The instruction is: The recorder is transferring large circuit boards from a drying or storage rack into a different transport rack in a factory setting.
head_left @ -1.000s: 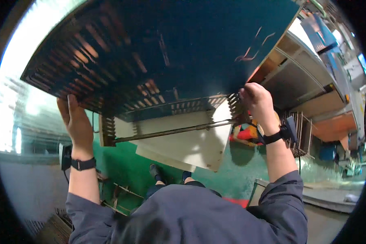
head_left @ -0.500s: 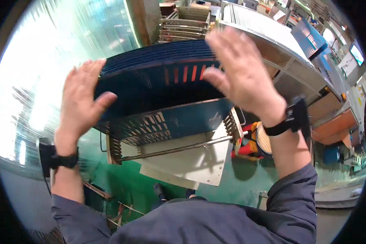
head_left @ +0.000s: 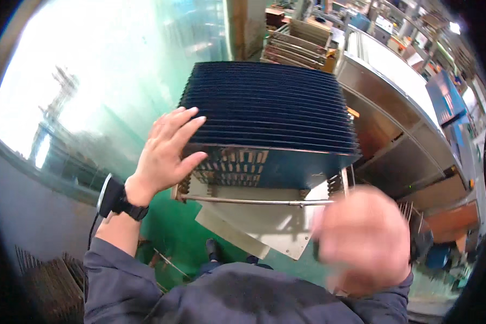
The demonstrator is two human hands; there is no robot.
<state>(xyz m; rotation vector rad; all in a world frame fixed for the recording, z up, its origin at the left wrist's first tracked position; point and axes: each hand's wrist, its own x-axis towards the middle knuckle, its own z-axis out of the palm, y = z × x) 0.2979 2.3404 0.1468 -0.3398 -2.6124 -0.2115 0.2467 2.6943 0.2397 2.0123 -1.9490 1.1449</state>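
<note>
A stack of dark blue perforated metal panels [head_left: 267, 110] stands edge-up on a pale metal cart [head_left: 264, 227] with a steel rail across its front. My left hand [head_left: 164, 148] lies flat against the left side of the stack, fingers spread. My right hand [head_left: 364, 237] is a blur in front of the cart's right corner, off the stack, and I cannot make out its fingers. Both wrists wear black bands.
A long metal machine housing [head_left: 394, 113] runs along the right. Another rack of panels [head_left: 297, 46] stands behind the stack. The floor [head_left: 167, 232] is green. Dark ribbed panels [head_left: 43, 281] lie at lower left. Bright glare covers the upper left.
The blue panel that I held overhead has come down onto the stack. My left hand stays on the stack's side; my right hand has pulled away toward me.
</note>
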